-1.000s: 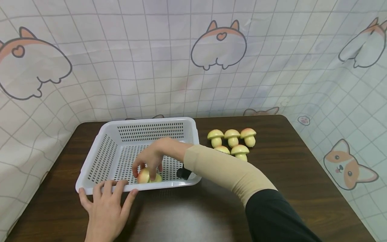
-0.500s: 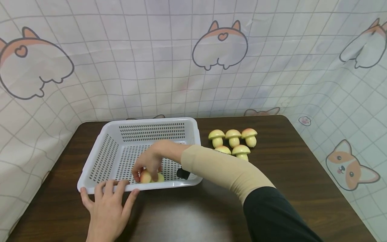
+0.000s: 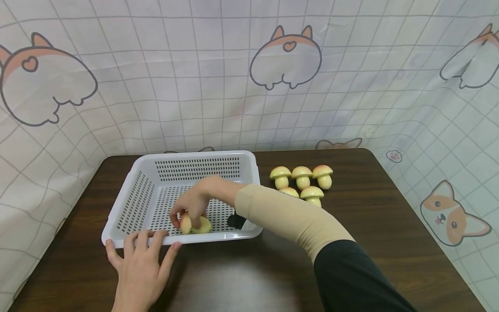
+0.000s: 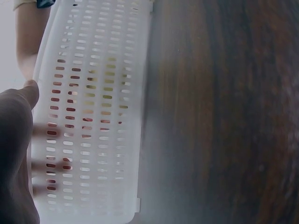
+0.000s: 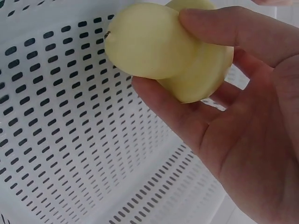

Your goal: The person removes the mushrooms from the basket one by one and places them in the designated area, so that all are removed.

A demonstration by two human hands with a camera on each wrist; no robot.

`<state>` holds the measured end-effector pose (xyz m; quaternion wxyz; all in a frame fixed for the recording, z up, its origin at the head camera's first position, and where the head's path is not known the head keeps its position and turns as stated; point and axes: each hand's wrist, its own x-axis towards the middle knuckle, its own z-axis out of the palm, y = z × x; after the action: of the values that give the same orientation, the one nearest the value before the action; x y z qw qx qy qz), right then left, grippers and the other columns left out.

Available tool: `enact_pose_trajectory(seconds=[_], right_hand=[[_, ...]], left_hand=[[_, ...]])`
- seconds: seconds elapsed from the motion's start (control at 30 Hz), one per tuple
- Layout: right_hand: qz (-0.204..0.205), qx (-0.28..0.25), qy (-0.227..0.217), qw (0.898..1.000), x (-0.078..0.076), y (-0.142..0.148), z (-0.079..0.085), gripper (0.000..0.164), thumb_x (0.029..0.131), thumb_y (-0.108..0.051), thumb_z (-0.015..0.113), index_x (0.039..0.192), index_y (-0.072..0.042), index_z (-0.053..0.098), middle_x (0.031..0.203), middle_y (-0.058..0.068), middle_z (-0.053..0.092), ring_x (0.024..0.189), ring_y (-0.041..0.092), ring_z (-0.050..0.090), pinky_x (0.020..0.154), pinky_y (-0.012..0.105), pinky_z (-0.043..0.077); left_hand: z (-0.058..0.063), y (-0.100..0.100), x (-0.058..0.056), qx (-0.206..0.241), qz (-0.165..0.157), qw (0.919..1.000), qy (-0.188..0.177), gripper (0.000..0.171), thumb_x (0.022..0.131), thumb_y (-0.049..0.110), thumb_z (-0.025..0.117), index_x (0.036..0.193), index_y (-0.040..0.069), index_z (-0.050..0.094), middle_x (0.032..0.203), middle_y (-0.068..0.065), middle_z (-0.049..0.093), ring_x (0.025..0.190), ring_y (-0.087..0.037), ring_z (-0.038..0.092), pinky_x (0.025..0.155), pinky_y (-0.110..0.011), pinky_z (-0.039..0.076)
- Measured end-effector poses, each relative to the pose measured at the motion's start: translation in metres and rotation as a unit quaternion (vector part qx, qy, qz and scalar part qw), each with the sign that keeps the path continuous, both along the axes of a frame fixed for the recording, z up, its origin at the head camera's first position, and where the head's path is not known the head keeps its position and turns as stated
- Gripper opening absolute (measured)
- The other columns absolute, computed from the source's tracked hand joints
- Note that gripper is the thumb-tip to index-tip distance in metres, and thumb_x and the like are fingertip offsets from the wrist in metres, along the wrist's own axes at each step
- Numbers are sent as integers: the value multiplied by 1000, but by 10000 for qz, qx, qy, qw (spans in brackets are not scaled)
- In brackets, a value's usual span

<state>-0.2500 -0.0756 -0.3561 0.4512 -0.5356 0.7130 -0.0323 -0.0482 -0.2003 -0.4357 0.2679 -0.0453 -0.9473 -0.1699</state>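
In the head view a white perforated plastic basket (image 3: 117, 203) stands on the left of the table. My left hand (image 3: 142, 271) grips its near rim, with the middle fingers hooked over the edge; in the left wrist view their shadows show through the basket wall (image 4: 88, 154). Inside, near that same wall, my right hand (image 3: 192, 206) holds a yellow toy mushroom (image 3: 186, 223) with a reddish patch on its cap. The right wrist view has the mushroom's pale stem (image 5: 145, 42) pointing away from the palm, between thumb and fingers. Part of the cap is hidden by the thumb.
Several similar toy mushrooms (image 3: 301, 177) lie grouped at the back right of the dark wooden table (image 3: 374, 216). A black object (image 3: 235, 221) is by my right wrist, inside the basket's outline. A patterned cloth (image 3: 218, 86) hangs behind the table.
The mushroom in my right hand has shifted slightly away from the near wall, and more of its stem shows. My left hand stays on the rim. The whole head view has drifted a little.
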Motion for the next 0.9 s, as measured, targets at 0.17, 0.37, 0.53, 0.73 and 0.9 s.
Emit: enact_pose_trajectory(seconds=[0.17, 0.37, 0.53, 0.73, 0.9], right_hand=[[-23, -291, 34, 9996, -6, 5, 6, 45, 84, 5, 68, 124, -15, 60, 112, 1, 59, 93, 12, 57, 77, 35, 54], [-197, -517, -28, 9985, -14, 11, 12, 49, 85, 4, 70, 131, -11, 59, 115, 2, 60, 96, 13, 57, 76, 29, 53], [-451, -755, -142, 9960, -19, 19, 17, 44, 88, 1, 69, 129, -13, 59, 118, 2, 59, 100, 15, 56, 80, 32, 55], [-750, -1218, -146, 9896, -25, 35, 24, 37, 91, -8, 70, 126, -17, 60, 122, 1, 58, 105, 14, 56, 82, 34, 55], [-804, -1831, 77, 9798, -29, 50, 31, 37, 92, -13, 70, 128, -18, 62, 123, -2, 61, 106, 14, 56, 87, 28, 49]], left_hand=[[0, 1, 0, 3, -35, 10000, 41, 47, 101, 52, 59, 114, 7, 64, 109, -20, 58, 116, -49, 42, 103, -81, -7], [0, 0, 0, 19, -51, 10000, 82, 47, 101, 52, 58, 114, 8, 64, 109, -20, 57, 115, -49, 42, 103, -81, -7], [0, 0, -1, 12, -61, 9999, 89, 46, 101, 52, 58, 114, 8, 64, 110, -20, 57, 115, -49, 42, 103, -81, -7], [1, 1, -1, -7, 19, 10000, -54, 46, 100, 51, 60, 114, 7, 65, 109, -20, 58, 117, -49, 41, 103, -81, -7], [0, 1, -1, -8, 24, 10000, -70, 46, 100, 50, 61, 115, 7, 65, 110, -20, 58, 117, -50, 41, 103, -81, -7]])
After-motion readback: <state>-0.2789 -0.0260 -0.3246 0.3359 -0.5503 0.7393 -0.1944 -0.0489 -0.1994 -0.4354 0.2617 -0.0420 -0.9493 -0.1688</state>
